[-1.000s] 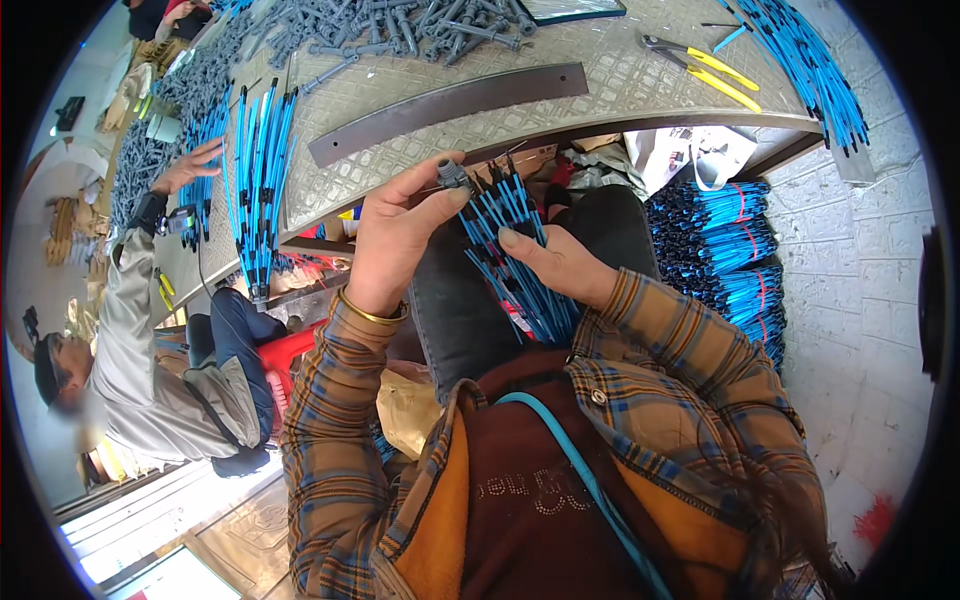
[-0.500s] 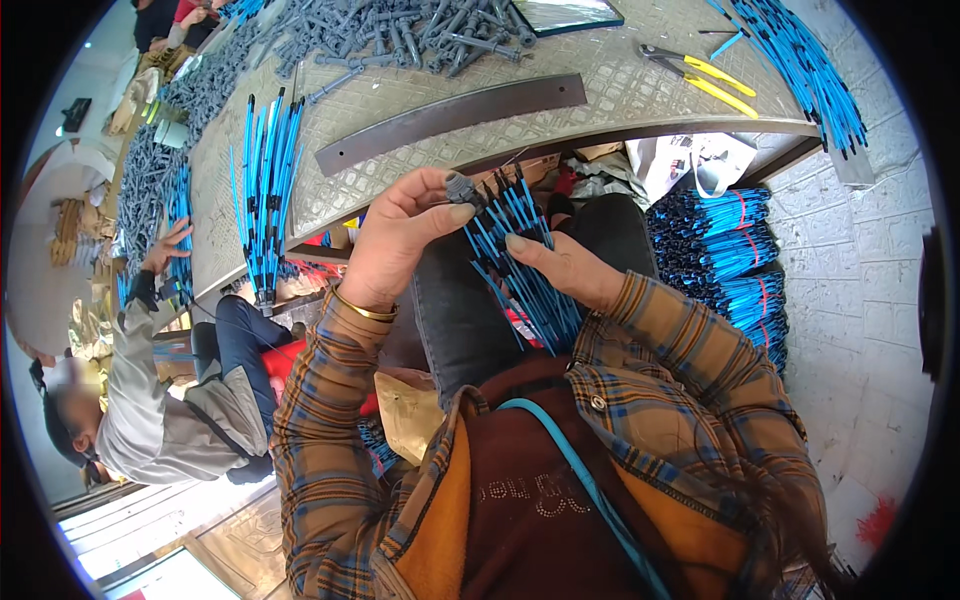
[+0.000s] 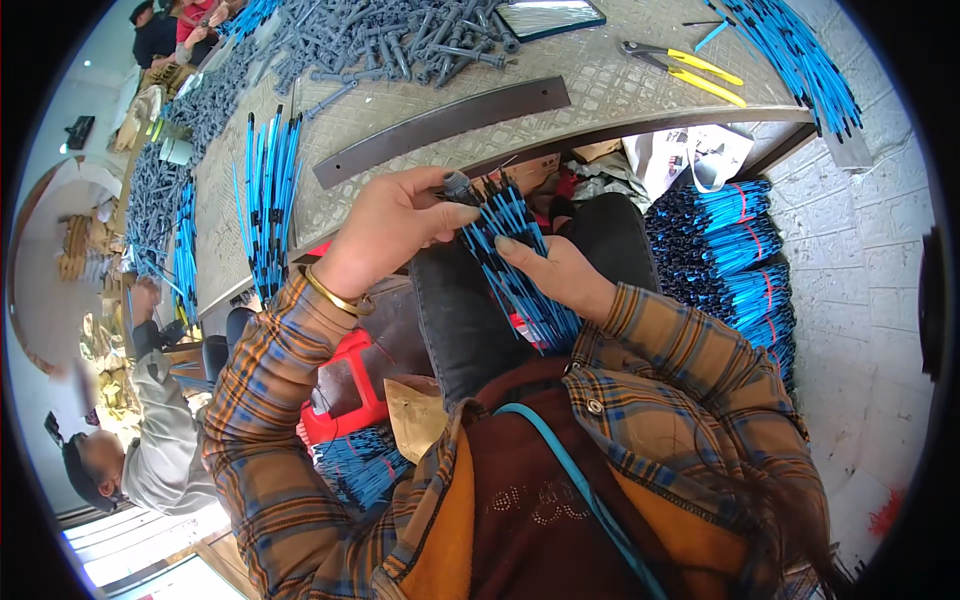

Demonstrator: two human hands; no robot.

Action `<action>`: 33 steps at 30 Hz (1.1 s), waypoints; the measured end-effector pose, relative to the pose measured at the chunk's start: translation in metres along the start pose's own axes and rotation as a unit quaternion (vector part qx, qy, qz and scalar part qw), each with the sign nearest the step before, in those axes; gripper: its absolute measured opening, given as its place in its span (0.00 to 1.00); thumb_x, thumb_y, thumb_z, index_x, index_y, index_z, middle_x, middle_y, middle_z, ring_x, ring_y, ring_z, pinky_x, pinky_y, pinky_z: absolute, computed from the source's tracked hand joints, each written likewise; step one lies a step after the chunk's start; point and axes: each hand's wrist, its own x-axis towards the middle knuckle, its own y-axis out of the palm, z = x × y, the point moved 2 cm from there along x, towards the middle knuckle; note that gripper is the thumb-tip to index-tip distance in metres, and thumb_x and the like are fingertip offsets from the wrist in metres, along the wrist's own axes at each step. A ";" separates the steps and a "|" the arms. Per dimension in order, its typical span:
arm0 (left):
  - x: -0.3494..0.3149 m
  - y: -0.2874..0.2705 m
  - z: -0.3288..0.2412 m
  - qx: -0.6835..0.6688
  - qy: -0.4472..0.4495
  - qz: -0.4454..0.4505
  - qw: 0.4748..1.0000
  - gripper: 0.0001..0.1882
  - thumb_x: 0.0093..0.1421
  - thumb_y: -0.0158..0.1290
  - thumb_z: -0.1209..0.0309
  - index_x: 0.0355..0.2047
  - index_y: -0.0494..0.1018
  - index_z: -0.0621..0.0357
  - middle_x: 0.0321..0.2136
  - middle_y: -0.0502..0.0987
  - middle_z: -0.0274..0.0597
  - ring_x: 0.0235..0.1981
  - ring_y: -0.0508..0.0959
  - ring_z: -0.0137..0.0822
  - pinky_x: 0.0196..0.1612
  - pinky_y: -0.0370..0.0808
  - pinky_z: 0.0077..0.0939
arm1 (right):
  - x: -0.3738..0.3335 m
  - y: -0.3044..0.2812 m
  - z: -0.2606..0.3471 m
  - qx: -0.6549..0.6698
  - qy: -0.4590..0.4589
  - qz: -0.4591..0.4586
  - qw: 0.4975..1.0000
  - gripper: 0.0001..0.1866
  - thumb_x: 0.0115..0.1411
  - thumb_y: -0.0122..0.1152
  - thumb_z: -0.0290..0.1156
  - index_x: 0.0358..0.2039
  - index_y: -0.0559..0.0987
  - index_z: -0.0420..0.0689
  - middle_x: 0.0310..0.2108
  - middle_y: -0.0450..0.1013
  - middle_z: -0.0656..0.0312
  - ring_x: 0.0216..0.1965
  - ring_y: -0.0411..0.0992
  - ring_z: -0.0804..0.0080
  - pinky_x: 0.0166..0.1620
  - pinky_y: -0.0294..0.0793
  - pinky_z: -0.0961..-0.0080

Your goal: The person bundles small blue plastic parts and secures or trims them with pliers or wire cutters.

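Note:
My right hand (image 3: 562, 276) is closed round a bundle of thin blue rods (image 3: 497, 268) with black bands and dark tips, held slantwise above my lap. Its thumb lies across the front of the rods. Between the thumb and fingers of my left hand (image 3: 392, 222) is a grey ribbed plastic plug (image 3: 457, 186), at the upper left end of the bundle. Whether the plug sits on a rod tip is hidden by my thumb. Both hands are just in front of the table's near edge.
On the table (image 3: 440, 150) lie a dark curved metal bar (image 3: 440, 132), yellow-handled pliers (image 3: 690, 72), a heap of grey plugs (image 3: 400, 40) and loose blue rods (image 3: 268, 200). Tied rod bundles (image 3: 735, 250) are stacked at right. A co-worker (image 3: 165, 440) sits at left.
My left forearm has swung outward to the left, while its fingers stay on the plug beside the bundle. The co-worker's hand at left has drawn back from the rods on the table.

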 end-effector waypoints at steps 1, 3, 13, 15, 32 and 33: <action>0.000 0.003 -0.001 -0.006 -0.010 -0.012 1.000 0.16 0.53 0.56 0.73 0.42 0.71 0.65 0.22 0.75 0.32 0.23 0.74 0.19 0.25 0.69 0.11 | -0.001 0.001 0.001 -0.003 -0.002 0.000 1.000 0.22 0.59 0.50 0.49 0.35 0.73 0.39 0.25 0.72 0.65 0.24 0.69 0.82 0.29 0.69 0.84; 0.000 0.006 -0.001 -0.012 -0.019 -0.023 0.999 0.15 0.53 0.56 0.73 0.42 0.71 0.65 0.23 0.75 0.33 0.23 0.73 0.18 0.25 0.69 0.11 | 0.001 0.002 -0.003 -0.021 -0.046 -0.023 0.998 0.22 0.59 0.50 0.49 0.36 0.72 0.39 0.25 0.71 0.65 0.25 0.69 0.82 0.29 0.69 0.84; 0.005 0.004 0.008 -0.103 0.039 0.003 0.994 0.17 0.53 0.56 0.72 0.43 0.71 0.63 0.24 0.75 0.34 0.22 0.73 0.20 0.25 0.69 0.11 | 0.003 -0.022 0.013 -0.182 -0.222 0.003 0.958 0.19 0.62 0.45 0.44 0.39 0.67 0.38 0.28 0.69 0.64 0.30 0.66 0.79 0.35 0.68 0.77; 0.006 0.004 0.009 -0.122 0.049 0.013 0.991 0.17 0.53 0.57 0.71 0.44 0.71 0.62 0.24 0.75 0.33 0.22 0.72 0.19 0.25 0.68 0.11 | 0.005 -0.027 0.019 -0.157 -0.205 0.040 0.965 0.19 0.62 0.45 0.44 0.39 0.67 0.38 0.28 0.69 0.63 0.30 0.66 0.79 0.36 0.68 0.78; 0.002 0.004 0.008 -0.124 0.035 0.030 0.991 0.17 0.54 0.55 0.75 0.45 0.70 0.63 0.27 0.74 0.33 0.25 0.71 0.20 0.30 0.71 0.13 | 0.007 -0.022 0.010 -0.180 -0.151 0.085 0.968 0.23 0.62 0.44 0.49 0.42 0.67 0.40 0.30 0.68 0.65 0.32 0.66 0.79 0.37 0.67 0.79; 0.002 0.004 0.009 -0.131 0.051 0.042 0.989 0.17 0.54 0.54 0.75 0.45 0.70 0.63 0.28 0.74 0.33 0.26 0.71 0.20 0.31 0.71 0.13 | 0.008 -0.024 0.010 -0.165 -0.141 0.108 0.970 0.23 0.62 0.44 0.49 0.42 0.67 0.40 0.30 0.68 0.65 0.32 0.66 0.79 0.37 0.67 0.78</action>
